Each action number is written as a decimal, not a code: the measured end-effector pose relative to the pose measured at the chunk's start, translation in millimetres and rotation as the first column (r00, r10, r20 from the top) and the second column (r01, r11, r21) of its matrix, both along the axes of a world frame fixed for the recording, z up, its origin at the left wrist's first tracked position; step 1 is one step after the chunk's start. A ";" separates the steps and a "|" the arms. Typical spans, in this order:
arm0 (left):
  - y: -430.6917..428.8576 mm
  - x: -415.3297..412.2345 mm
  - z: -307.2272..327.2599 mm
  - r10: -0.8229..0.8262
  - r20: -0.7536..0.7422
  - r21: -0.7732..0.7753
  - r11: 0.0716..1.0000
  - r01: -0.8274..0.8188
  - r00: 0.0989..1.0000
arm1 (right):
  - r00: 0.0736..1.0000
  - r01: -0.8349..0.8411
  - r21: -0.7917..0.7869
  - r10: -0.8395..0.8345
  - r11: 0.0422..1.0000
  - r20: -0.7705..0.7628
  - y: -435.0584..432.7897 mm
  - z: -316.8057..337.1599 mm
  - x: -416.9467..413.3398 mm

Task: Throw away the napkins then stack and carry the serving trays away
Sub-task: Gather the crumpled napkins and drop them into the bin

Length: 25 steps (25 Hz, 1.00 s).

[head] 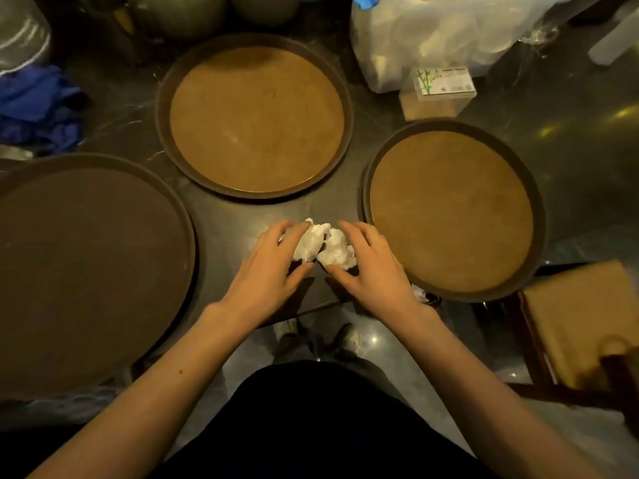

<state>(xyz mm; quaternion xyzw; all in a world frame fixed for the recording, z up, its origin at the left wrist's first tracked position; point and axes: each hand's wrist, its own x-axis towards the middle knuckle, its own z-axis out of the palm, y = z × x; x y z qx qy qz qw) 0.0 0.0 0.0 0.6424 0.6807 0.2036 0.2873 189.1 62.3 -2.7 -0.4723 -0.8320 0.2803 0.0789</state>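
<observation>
Two crumpled white napkins lie together on the dark table near its front edge. My left hand (273, 267) curls around the left napkin (308, 243), and my right hand (370, 267) curls around the right napkin (339, 252). Three round serving trays lie flat around them: a large dark tray (86, 271) on the left, a brown tray with a dark rim (256, 119) behind the napkins, and a similar brown tray (449, 212) on the right, jutting over the table edge.
A white plastic bag (439, 32) and a small box (439, 91) stand at the back right. Blue cloth (38, 105) lies at the back left. A wooden chair seat (584, 316) sits to the right, below the table. A small white scrap (419, 292) shows under the right tray.
</observation>
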 end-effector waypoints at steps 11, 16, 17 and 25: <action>3.6 -0.3 -29.9 -0.097 0.160 -0.046 0.993 0.106 0.982 | 0.987 0.160 0.011 -0.160 0.987 0.028 -25.3 -27.9 -11.3; -2.7 3.1 -28.2 -0.039 0.137 -0.049 0.998 0.046 0.990 | 0.969 0.228 -0.054 -0.232 0.972 -0.085 -38.5 -29.6 -4.2; -2.7 4.7 -27.8 -0.041 0.129 -0.039 0.998 0.046 0.991 | 0.961 0.250 -0.060 -0.255 0.966 -0.105 -41.5 -29.5 -1.2; -11.4 29.1 -15.2 -0.031 0.160 0.027 0.999 0.027 0.987 | 0.772 0.515 -0.206 -0.554 0.832 -0.310 -59.4 0.0 37.4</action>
